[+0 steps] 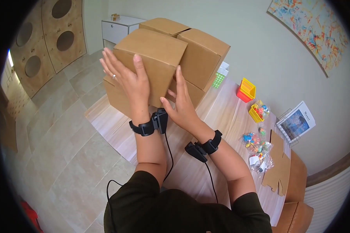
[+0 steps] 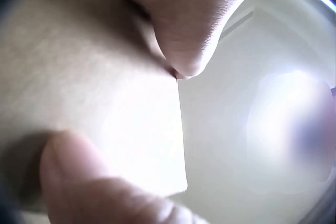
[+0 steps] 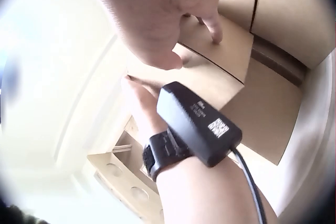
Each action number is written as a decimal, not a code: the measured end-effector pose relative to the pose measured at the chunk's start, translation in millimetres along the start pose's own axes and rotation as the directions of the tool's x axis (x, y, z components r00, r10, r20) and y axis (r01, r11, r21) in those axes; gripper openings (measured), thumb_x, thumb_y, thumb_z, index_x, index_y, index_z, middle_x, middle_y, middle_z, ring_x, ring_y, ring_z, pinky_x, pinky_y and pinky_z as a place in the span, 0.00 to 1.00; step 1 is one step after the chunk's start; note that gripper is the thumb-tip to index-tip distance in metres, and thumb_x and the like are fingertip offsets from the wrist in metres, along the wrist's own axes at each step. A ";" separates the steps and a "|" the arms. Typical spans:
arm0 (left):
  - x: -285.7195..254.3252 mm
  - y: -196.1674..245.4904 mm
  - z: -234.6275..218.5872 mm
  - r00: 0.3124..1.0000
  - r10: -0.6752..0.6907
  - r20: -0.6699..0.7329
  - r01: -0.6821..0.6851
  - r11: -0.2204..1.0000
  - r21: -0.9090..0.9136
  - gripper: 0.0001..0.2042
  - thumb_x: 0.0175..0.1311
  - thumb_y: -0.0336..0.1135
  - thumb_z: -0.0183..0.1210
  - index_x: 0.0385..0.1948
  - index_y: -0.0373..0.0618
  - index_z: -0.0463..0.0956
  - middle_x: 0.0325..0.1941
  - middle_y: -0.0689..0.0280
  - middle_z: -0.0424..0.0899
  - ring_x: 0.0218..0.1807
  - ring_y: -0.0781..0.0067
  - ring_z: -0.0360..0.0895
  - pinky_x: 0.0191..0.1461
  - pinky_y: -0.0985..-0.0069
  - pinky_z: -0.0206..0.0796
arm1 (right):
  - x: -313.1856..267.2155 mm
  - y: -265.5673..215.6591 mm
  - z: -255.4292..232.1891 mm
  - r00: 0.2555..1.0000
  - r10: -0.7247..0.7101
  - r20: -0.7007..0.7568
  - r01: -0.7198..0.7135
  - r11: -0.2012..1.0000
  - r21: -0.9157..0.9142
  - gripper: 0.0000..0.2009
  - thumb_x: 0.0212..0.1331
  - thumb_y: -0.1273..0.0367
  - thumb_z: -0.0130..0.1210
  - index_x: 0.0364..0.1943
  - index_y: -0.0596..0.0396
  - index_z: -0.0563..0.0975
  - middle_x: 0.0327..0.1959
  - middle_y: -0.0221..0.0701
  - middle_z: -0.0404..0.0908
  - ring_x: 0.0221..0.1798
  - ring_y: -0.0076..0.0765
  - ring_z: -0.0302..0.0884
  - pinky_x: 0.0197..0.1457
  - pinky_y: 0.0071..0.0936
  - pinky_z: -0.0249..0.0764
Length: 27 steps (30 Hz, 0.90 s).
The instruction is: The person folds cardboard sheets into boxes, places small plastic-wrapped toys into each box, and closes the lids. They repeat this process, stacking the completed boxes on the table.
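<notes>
A closed brown cardboard box (image 1: pixel 155 46) sits at the front of a stack of similar boxes in the head view. My left hand (image 1: pixel 130 79) lies spread against its near face, fingers straight and a ring on one of them. At its right corner, my right hand (image 1: pixel 181 101) presses along the side with extended fingers and the thumb apart. The left wrist view shows a fingertip and thumb close against the pale box surface (image 2: pixel 105 92). From the right wrist, the right hand (image 3: pixel 163 19) touches the box's side (image 3: pixel 226 50). Behind stand more boxes (image 1: pixel 206 50), with a lower box (image 1: pixel 116 97) underneath.
The stack stands on a wood-grain table (image 1: pixel 116 132). Toward the right lie a red and yellow bin (image 1: pixel 246 91), a yellow basket (image 1: pixel 256 112), bagged small toys (image 1: pixel 256 147), flat cardboard (image 1: pixel 276 167) and a book on a wire stand (image 1: pixel 297 122). Camera cables (image 1: pixel 212 182) hang from both wrists.
</notes>
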<state>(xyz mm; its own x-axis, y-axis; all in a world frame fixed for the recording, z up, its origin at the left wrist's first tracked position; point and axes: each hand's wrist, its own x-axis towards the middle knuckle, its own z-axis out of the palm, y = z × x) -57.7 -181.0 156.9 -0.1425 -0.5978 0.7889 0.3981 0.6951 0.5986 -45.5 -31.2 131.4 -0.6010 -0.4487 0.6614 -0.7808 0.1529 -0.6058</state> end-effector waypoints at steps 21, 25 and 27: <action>-19.3 -31.8 38.8 0.963 0.270 0.003 -0.255 0.907 0.336 0.51 0.55 0.56 0.65 0.71 0.33 0.45 0.73 0.40 0.52 0.74 0.36 0.47 0.73 0.48 0.43 | -89.0 66.1 -51.3 0.856 0.226 0.464 -0.030 0.920 -0.391 0.27 0.58 0.75 0.53 0.65 0.53 0.65 0.70 0.52 0.56 0.68 0.58 0.62 0.70 0.41 0.63; -17.6 -38.7 37.5 0.965 0.262 0.016 -0.247 0.887 0.390 0.52 0.56 0.61 0.63 0.71 0.33 0.44 0.73 0.39 0.50 0.72 0.31 0.47 0.72 0.42 0.43 | -141.2 42.8 -114.2 0.893 0.307 0.329 -0.178 0.912 -0.368 0.25 0.58 0.72 0.56 0.62 0.55 0.68 0.66 0.48 0.64 0.66 0.53 0.65 0.68 0.40 0.64; -16.7 -29.2 37.2 0.964 0.265 0.007 -0.249 0.898 0.363 0.52 0.56 0.60 0.63 0.71 0.32 0.43 0.73 0.40 0.51 0.72 0.31 0.46 0.71 0.42 0.44 | -168.6 43.6 -153.7 0.921 0.346 0.177 -0.253 0.880 -0.402 0.24 0.59 0.72 0.55 0.62 0.55 0.68 0.64 0.47 0.66 0.65 0.53 0.66 0.67 0.39 0.65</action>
<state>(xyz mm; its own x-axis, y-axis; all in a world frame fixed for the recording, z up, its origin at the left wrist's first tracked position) -100.6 -176.5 131.5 -0.0380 -0.3898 0.9201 0.0639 0.9180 0.3915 -4.4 186.5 61.5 -0.7938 -0.5163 0.3215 -0.6034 0.6023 -0.5226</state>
